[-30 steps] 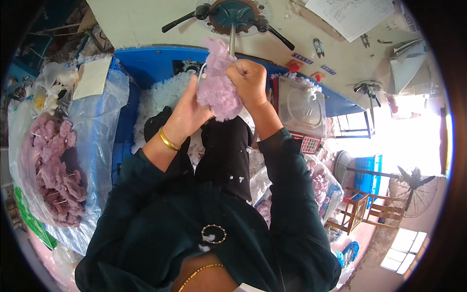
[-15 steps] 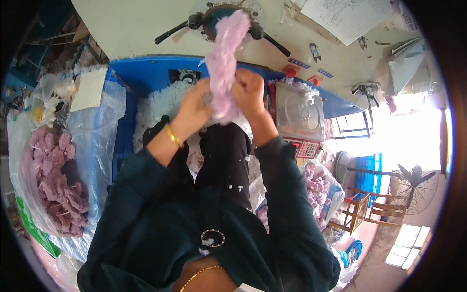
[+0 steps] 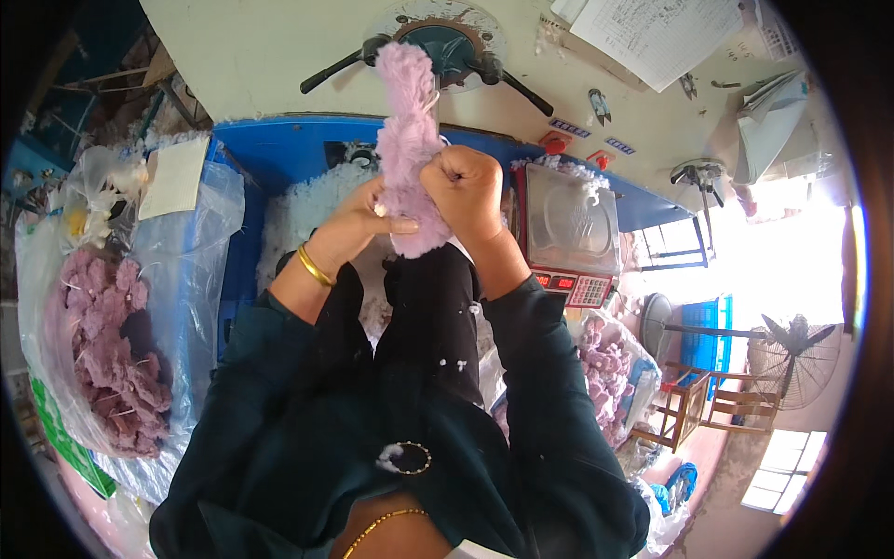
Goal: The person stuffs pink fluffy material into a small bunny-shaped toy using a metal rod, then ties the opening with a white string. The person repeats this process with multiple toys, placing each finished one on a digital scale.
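Observation:
A long, fluffy pink plush piece point(image 3: 406, 140) stands upright between my hands, above my lap. My left hand point(image 3: 352, 224) grips its lower end, with the thumb laid across the front. Against its right side my right hand point(image 3: 466, 186) is closed in a fist, its fingertips hidden; a little white shows at the fur beside it. Beyond the plush's upper end, a round machine port point(image 3: 440, 51) with two black handles is set in the pale panel.
White stuffing point(image 3: 307, 210) fills a blue bin point(image 3: 279, 140) ahead. Bags of pink plush pieces stand left point(image 3: 112, 359) and right point(image 3: 603, 373). A scale point(image 3: 570, 224) sits to the right. Farther right are a fan point(image 3: 796, 359) and wooden chairs point(image 3: 684, 410).
The plush piece has come down and slightly left, and its top now leans left instead of right. My left hand has shifted lower on it; both hands still hold it.

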Demonstrator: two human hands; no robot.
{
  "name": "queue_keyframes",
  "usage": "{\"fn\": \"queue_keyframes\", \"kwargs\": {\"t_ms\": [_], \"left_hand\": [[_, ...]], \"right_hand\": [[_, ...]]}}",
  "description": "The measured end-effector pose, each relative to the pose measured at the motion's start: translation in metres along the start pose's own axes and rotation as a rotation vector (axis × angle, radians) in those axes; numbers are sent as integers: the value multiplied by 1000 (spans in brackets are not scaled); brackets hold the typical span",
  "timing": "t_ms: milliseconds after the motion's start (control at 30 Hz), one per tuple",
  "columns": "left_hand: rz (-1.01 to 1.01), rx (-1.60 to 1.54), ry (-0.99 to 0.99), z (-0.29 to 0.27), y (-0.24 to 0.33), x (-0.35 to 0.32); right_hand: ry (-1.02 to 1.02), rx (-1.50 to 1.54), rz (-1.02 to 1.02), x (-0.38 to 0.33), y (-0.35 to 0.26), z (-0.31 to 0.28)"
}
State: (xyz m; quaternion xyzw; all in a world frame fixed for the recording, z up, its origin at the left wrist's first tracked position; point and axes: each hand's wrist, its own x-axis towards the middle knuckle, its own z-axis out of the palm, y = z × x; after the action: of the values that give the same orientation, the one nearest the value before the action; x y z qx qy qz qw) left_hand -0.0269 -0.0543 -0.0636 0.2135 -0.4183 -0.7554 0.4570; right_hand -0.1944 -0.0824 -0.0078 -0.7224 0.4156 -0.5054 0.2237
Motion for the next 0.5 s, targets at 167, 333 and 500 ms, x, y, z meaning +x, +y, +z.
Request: {"fn": "queue_keyframes", "kwargs": {"t_ms": [167, 333, 500], "left_hand": [[-50, -232, -51, -3, 14, 11], [-167, -215, 178, 38, 23, 29], [-40, -205, 197, 61, 12, 15]], "right_hand": [[-222, 443, 232, 3, 6, -18], [-257, 533, 401, 15, 32, -43], [-292, -222, 196, 9, -29, -35]]}}
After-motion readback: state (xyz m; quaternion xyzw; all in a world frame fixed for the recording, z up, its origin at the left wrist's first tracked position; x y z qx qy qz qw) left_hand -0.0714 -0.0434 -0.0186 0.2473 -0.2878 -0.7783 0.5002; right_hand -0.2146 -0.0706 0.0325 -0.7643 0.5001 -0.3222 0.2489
